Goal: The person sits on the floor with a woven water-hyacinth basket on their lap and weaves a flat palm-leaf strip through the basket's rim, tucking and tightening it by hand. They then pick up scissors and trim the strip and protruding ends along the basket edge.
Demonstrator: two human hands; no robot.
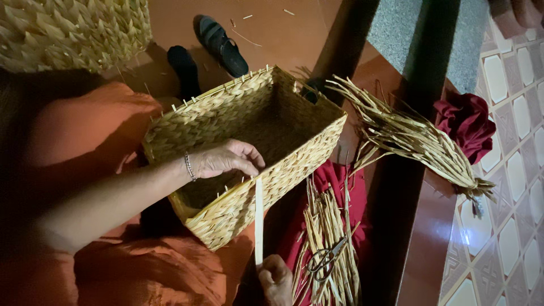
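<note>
A person is weaving a rectangular straw basket, seen from above.

The left hand (pixel 226 159) is curling its fingers over the basket (pixel 249 147) rim at the near long edge, pinching the top of a pale flat strip (pixel 259 221). The right hand (pixel 276 279) is closing around the strip's lower end at the bottom edge of view. The basket is resting tilted on the person's orange-clad lap. Scissors (pixel 328 260) are lying on a straw bundle (pixel 328 243) over red cloth just beside the right hand. Pulled too hard, the strip is likely to snap or slip out of the weave.
</note>
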